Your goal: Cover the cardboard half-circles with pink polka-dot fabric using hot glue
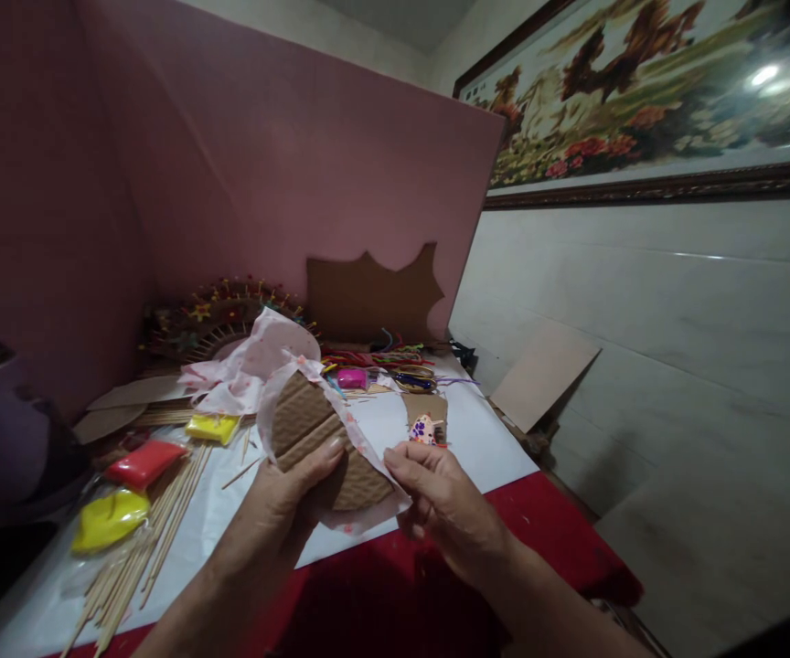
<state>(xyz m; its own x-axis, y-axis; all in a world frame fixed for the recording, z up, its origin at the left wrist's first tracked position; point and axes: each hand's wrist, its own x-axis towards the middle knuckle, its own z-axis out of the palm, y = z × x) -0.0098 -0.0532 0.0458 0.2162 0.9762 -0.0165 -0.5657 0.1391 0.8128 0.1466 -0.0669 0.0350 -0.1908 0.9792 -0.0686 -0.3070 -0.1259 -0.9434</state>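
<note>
An oval piece of brown cardboard (309, 434) is held up above the table, with pale pink patterned fabric (360, 437) showing around its edge. My left hand (292, 489) grips it from the lower left, thumb lying on the ridged cardboard. At the right end, my right hand (436, 489) pinches the fabric's edge between thumb and fingers. Behind the cardboard's upper left, a larger crumpled piece of the pink fabric (258, 361) rests on the table. The left fingers are mostly hidden behind the cardboard.
Thin wooden sticks (162, 525), yellow (111, 521) and red (144, 464) packets lie at left. Behind are a pin-studded arch (230, 311), jagged cardboard (374, 297), a pink packet (352, 378) and scissors (414, 378). A small patterned piece (423, 429) lies on cardboard beyond my right hand.
</note>
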